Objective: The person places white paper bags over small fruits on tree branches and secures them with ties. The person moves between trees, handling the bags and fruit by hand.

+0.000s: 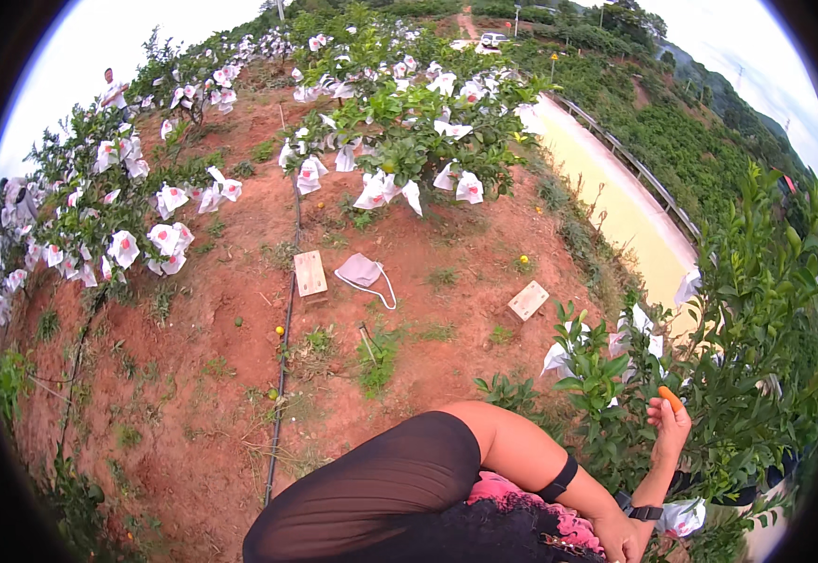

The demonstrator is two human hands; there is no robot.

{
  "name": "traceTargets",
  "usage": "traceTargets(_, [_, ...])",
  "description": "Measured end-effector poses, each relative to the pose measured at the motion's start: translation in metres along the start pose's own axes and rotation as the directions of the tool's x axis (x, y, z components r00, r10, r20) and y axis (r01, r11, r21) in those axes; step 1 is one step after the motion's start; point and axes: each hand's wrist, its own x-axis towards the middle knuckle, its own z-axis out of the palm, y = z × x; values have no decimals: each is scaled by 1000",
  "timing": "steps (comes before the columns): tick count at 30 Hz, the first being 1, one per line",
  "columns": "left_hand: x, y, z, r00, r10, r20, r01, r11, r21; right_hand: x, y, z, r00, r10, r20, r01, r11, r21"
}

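Note:
My right hand point(669, 424) is raised beside a leafy fruit tree point(740, 338) at the right. An orange cover point(670, 398) sits on one digit; the other fingers curl loosely, with nothing seen between them. My left hand point(619, 538) is low at the bottom edge, by my right forearm; its fingers are partly cut off, so a hold cannot be told. My left arm wears a sheer black sleeve point(374, 478) and a black band point(560, 480). A white fruit bag point(683, 517) hangs beside my right forearm, and more bags point(558, 359) hang in the same tree.
Two small wooden stools point(310, 273) point(528, 300) and a cloth item with a white strap point(361, 270) lie on red soil. A black irrigation hose point(283, 373) runs along the ground. Trees with bagged fruit point(409, 141) stand ahead. A person point(113, 93) is far left; a road point(613, 190) is right.

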Motion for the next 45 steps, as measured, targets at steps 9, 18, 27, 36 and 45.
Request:
traceTargets(9, [-8,23,-4,968,194,-161,-80,842,533,10,42,-16,988,111,105,-99,989,-114])
traceTargets(18, [-17,33,-7,943,237,-236,-46,791,610,17,48,17,943,252,218,-216,961,-176])
traceTargets(27, [-31,49,16,917,271,-292,-48,803,594,-12,36,29,889,289,355,-249,956,-154])
traceTargets(36, [-140,154,-32,603,-37,-797,173,981,86,-76,-67,24,459,481,747,-660,748,-76])
traceTargets(45, [-191,168,-78,250,63,-966,123,988,96,-100,-62,13,704,313,638,-475,874,96])
